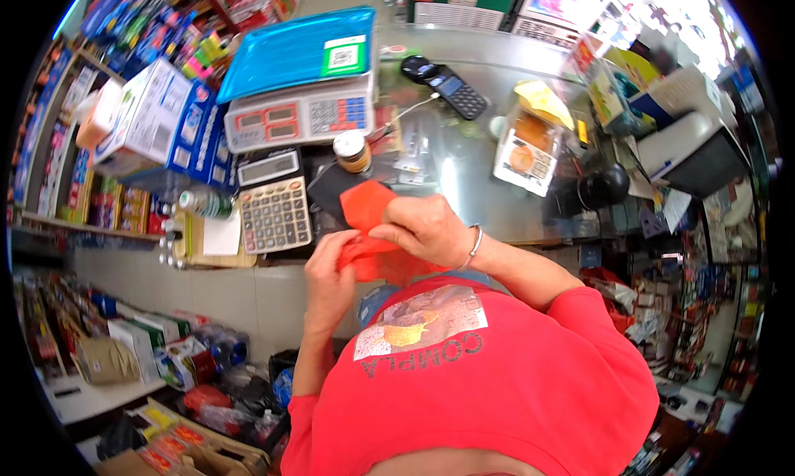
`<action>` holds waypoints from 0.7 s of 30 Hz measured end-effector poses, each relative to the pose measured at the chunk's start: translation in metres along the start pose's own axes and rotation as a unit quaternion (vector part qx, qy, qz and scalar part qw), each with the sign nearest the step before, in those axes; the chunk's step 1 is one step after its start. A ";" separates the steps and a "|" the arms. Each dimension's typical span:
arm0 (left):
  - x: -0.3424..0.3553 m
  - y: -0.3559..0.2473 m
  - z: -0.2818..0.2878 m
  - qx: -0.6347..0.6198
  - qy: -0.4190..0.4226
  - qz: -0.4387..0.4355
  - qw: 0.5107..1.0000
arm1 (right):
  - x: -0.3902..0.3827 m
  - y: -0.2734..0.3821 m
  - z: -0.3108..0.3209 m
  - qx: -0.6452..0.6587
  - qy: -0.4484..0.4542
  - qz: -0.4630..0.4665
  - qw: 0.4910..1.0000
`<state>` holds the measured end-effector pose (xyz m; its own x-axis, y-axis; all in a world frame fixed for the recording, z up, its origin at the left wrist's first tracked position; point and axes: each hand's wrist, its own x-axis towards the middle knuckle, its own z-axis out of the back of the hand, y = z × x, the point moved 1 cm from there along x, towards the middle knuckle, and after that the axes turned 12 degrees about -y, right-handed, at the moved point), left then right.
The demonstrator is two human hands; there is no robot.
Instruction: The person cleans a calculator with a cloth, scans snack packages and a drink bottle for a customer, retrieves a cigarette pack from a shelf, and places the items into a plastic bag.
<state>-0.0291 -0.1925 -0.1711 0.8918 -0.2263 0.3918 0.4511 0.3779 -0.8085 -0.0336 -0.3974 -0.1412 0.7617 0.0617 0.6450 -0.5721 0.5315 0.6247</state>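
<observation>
A thin red plastic bag (365, 204) is gathered between my two hands, close to my body at the counter's near edge. My right hand (427, 230) wears a bangle at the wrist and is closed on the bag, one flap sticking up past its fingers. Lower and to the left, my left hand (326, 271) pinches another part of it. Folds of the bag hang below the fingers, and I cannot see whether anything is inside. Just beyond the bag stands a small jar with a white lid (353, 151), touched by neither hand.
On the glass counter (472, 207) are a calculator (276, 214), a weighing scale (302, 116) with a blue tray, a keypad phone-like device (455, 91) and a box with a yellow top (530, 149). A blue-white carton (161, 124) stands left. Bags and boxes crowd the floor at lower left.
</observation>
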 end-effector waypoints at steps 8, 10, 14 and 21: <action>0.005 -0.009 -0.021 -0.089 0.003 0.068 0.994 | -0.020 -0.060 0.099 -0.181 -0.126 -0.044 0.974; 0.010 -0.009 -0.032 -0.218 0.029 0.129 0.967 | -0.009 -0.086 0.135 -0.313 -0.155 0.013 0.937; 0.025 -0.027 -0.056 -0.407 0.055 0.260 0.874 | 0.008 -0.147 0.187 -0.584 -0.140 -0.050 0.798; 0.053 -0.046 -0.085 -0.522 0.060 0.313 0.791 | 0.014 -0.235 0.235 -0.510 0.026 -0.301 0.805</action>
<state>-0.0055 -0.2975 -0.1508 0.8907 -0.3959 -0.2233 -0.4090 -0.4837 -0.7738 0.0398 -0.7195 -0.1758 0.8346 -0.4454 0.3241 0.4330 0.8942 0.1140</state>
